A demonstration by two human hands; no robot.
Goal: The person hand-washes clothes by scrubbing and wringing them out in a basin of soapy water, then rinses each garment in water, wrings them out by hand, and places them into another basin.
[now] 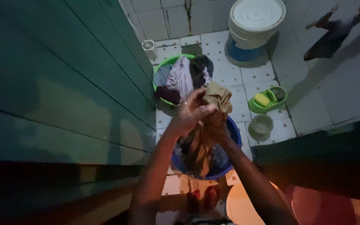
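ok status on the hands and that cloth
Left hand, right hand both gripping brown cloth. Cloth hangs over blue basin. Nothing blocking.

Both hands working over blue basin. Left hand gripping wet brown cloth, fingers soapy; right hand clutching same cloth just below, cloth trailing down into basin. Green basin sitting beyond, piled with clothes. White lidded bucket standing farther back. Green soap dish with yellow bar lying to right on tiled floor.
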